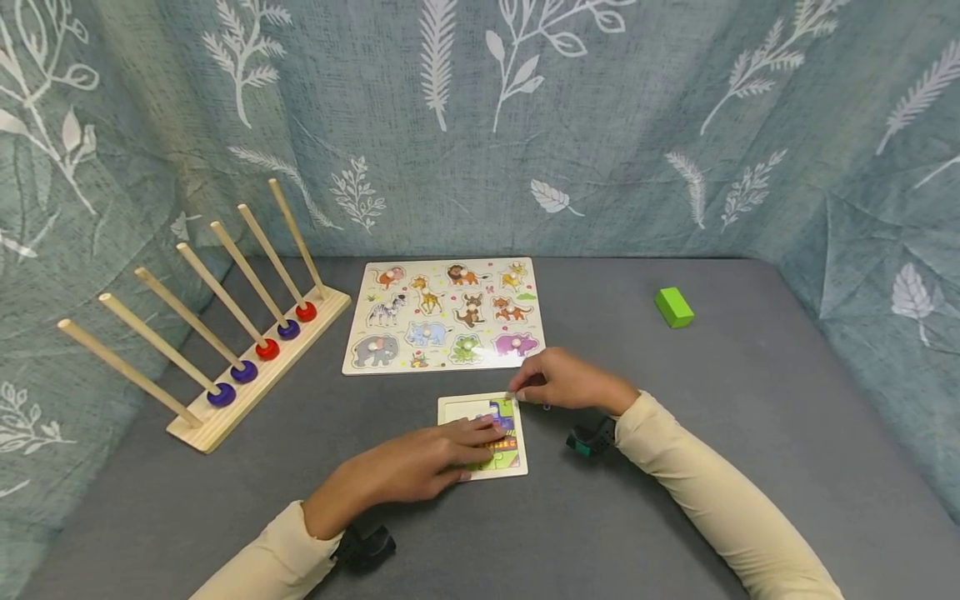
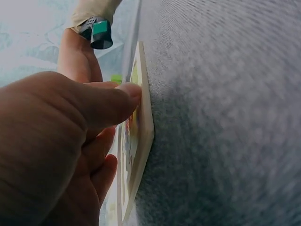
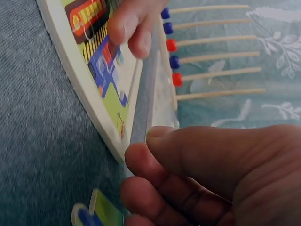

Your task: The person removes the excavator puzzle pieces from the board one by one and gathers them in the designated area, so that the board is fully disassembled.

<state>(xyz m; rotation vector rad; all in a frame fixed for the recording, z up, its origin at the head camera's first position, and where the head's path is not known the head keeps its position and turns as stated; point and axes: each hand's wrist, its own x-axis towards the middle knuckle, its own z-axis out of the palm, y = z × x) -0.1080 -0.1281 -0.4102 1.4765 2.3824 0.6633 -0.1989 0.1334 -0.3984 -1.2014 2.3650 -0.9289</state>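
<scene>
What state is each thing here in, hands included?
Small puzzle: partly filled
Loose piece: outside the small puzzle
Animal board: looks filled
Peg stand: five pegs ringed, both end ones bare
Green block: lying apart
Left hand: resting on the small puzzle
Right hand: curled by the small puzzle's corner

The small puzzle (image 1: 512,435) is multicoloured, the cloth (image 1: 465,196) teal with white leaves.
</scene>
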